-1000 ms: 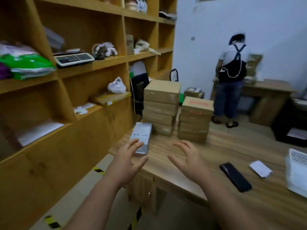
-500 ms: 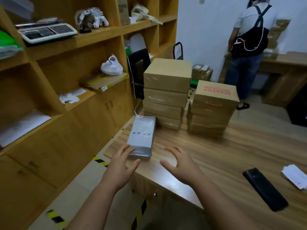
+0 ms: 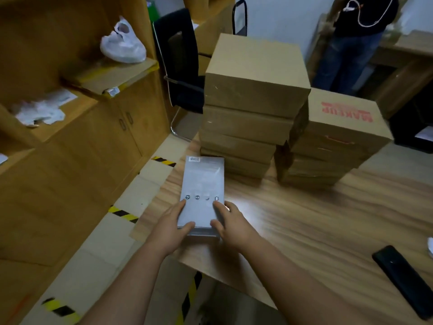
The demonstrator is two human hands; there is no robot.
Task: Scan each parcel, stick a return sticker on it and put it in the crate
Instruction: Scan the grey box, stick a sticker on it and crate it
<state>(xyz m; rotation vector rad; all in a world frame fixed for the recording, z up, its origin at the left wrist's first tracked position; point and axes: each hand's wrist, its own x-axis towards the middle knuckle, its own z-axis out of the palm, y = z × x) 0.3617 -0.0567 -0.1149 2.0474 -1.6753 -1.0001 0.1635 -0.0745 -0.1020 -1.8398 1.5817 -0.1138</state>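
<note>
Grey box (image 3: 202,188) lies flat at the left corner of the table (image 3: 304,219), near end almost at the near edge, left side close to the left edge. Long axis runs straight away from me toward the tall stack (image 3: 253,102) of brown cartons; far end stops just short of that stack's bottom carton. Barcode label sits at the far left corner of the top face, icons row nearer me. My left hand (image 3: 174,225) grips the near left corner, thumb on top, fingers along the left side. My right hand (image 3: 230,225) grips the near right corner the same way, thumb on top. Both hands clamp the near end, one per side, about equally close, so neither has the edge; box sits dead centre between them. Far end is unsupported by any hand, so I judge a lift would tip it unless I slide it back or regrip toward mid-length. Second stack (image 3: 337,137) with red print stands right of the first, touching or nearly. Phone (image 3: 405,280) lies well off to the right, near the near edge. No crate or stickers in view.
</note>
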